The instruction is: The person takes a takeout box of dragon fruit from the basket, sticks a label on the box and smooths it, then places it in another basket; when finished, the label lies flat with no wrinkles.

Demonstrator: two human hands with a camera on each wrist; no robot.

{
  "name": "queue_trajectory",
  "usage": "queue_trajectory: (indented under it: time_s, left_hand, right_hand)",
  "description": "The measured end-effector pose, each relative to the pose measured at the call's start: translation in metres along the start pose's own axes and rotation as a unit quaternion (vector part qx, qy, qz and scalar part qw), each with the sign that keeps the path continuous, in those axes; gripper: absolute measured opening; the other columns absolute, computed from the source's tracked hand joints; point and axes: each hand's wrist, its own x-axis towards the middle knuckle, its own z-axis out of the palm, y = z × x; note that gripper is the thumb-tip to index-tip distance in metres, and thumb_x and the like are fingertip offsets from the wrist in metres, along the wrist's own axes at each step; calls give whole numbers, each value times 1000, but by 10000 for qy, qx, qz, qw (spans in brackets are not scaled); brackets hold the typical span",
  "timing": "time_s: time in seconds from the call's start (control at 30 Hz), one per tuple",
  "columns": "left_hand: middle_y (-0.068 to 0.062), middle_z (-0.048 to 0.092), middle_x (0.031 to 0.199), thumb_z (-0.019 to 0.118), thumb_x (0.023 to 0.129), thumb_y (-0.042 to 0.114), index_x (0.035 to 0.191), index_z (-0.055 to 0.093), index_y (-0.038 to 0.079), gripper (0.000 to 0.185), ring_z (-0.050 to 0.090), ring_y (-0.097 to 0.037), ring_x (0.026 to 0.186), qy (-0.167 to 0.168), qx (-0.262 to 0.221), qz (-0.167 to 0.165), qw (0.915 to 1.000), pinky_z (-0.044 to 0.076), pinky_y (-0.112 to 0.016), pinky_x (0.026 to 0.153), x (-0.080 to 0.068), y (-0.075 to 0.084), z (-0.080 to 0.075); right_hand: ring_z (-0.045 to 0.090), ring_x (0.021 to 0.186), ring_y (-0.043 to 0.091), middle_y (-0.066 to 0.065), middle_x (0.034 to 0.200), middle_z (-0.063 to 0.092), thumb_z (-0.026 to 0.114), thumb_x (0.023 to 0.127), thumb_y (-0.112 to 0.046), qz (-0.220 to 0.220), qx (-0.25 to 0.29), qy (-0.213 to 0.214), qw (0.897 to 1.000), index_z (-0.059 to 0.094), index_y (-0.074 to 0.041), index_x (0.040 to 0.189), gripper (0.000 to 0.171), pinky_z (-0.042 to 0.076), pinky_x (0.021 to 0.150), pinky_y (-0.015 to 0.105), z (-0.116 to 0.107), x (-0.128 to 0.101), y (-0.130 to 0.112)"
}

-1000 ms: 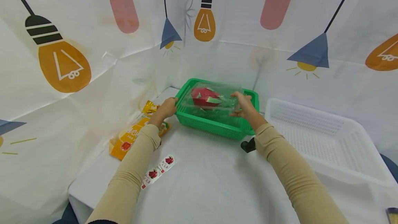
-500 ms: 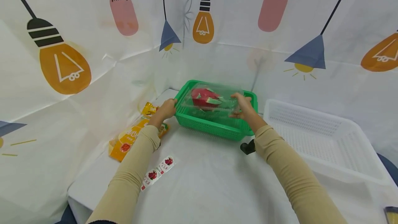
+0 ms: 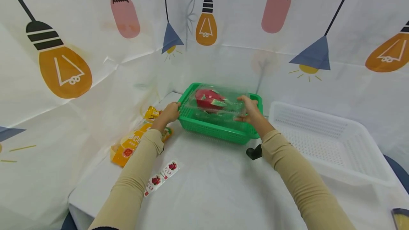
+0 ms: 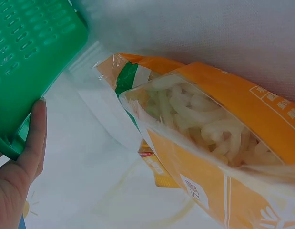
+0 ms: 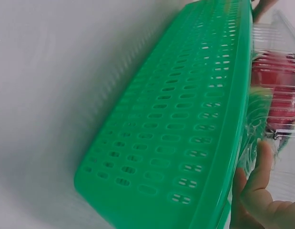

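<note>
A green perforated basket (image 3: 211,130) stands at the back of the white table. Inside it lies a clear plastic box (image 3: 220,103) with a red dragon fruit (image 3: 207,99) in it. My left hand (image 3: 169,113) grips the basket's left rim, fingers curled over the edge; the left wrist view shows a finger (image 4: 34,140) against the green wall (image 4: 33,52). My right hand (image 3: 250,110) holds the right end of the clear box, thumb on top. In the right wrist view, the fingers (image 5: 256,191) lie beside the basket wall (image 5: 176,138) and the box (image 5: 276,100).
An orange snack bag (image 3: 134,141) lies left of the basket, large in the left wrist view (image 4: 223,162). A strip of fruit stickers (image 3: 161,177) lies near the front. A white basket (image 3: 322,141) stands at the right, a small black object (image 3: 254,152) before it.
Both hands keep their hold. The view has shifted slightly; the basket and box look nearly unmoved.
</note>
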Motion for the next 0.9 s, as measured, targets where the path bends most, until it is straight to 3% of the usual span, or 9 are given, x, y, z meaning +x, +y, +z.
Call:
queue_trajectory:
  time_s: [0.33,0.63,0.9]
  left_hand:
    - [-31,30,144,35,96,-6,141,27,-14,46,33,-36,131,12,12,2,10000,30,-44,106,-1,1,0]
    - [-33,34,141,36,95,-6,139,29,-16,45,36,-37,128,102,46,137,9998,33,-45,104,-1,0,-1]
    - [-33,34,140,36,96,-6,139,28,-17,45,34,-38,130,85,57,199,9997,31,-46,105,0,-3,0]
  right_hand:
    - [33,119,47,21,147,-5,52,91,-30,-94,189,-121,9997,-11,-22,148,86,49,86,47,-2,-2,3]
    - [39,102,42,22,148,-6,52,91,-29,-214,235,-122,9994,-9,-23,148,85,50,84,47,-5,-6,3]
    - [33,121,51,20,150,-11,53,91,-29,-187,325,-184,9991,-12,-27,149,88,50,84,47,-8,-12,3]
